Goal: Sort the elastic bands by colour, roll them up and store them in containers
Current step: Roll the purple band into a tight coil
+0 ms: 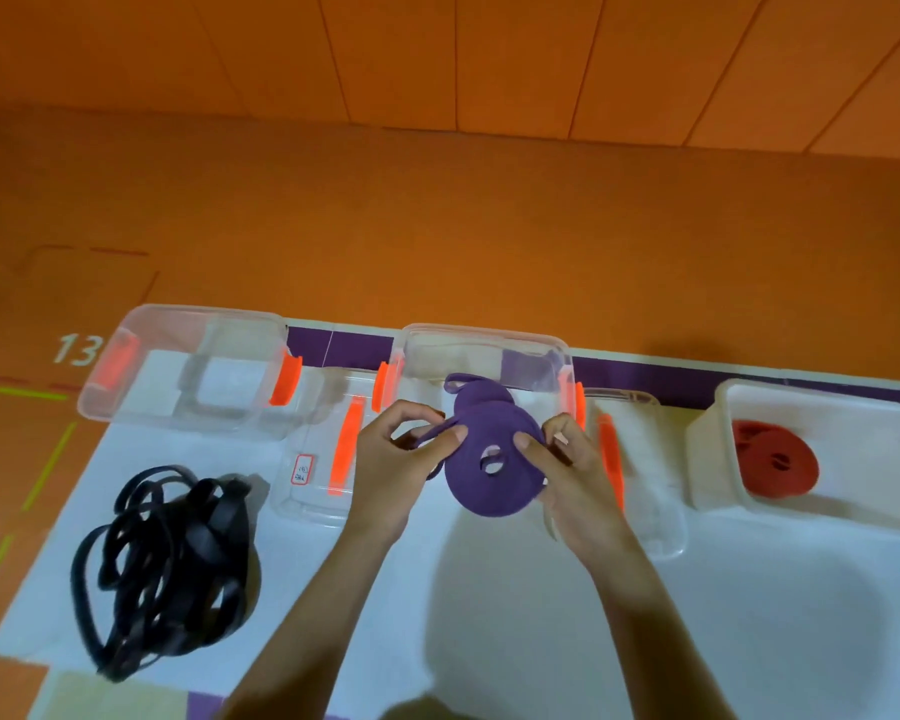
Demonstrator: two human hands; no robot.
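Both my hands hold the purple roll up off the counter, its flat face turned toward me and its open centre showing. The roll sits squarely between the two hands. My right hand grips its right rim, thumb on the face and the other fingers curled behind. My left hand pinches the loose tail, which runs out leftward from the coil's upper edge. A short loop pokes up at the top of the coil.

The clear middle container stands open directly beyond the roll, on the far side from me, so I judge the coming move to be a short push straight ahead once the tail is wound in. The right hand carries the coil, and the left is free only to feed.

Red rolls lie in the white container at right. A tangle of black bands waits on the counter at left, below another clear container.
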